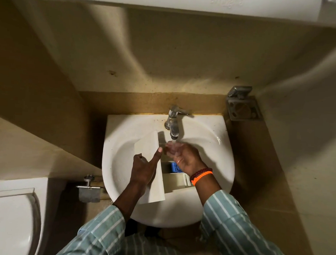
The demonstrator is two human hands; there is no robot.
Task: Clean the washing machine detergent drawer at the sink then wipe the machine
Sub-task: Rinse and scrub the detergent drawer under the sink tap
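White detergent drawer (pixel 156 172) lies tilted in the sink (pixel 216 148), blue insert (pixel 175 167) showing.

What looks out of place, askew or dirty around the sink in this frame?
The detergent drawer lies tilted across the sink bowl, its front panel propped up against the left side. Brownish grime marks the sink rim around the tap, and the wall above shows dark spots. Water runs over the right hand, not the drawer.

Home bathroom: wall-hung sink (pixel 216 133), tap (pixel 173 123) (running), toilet (pixel 11 217).
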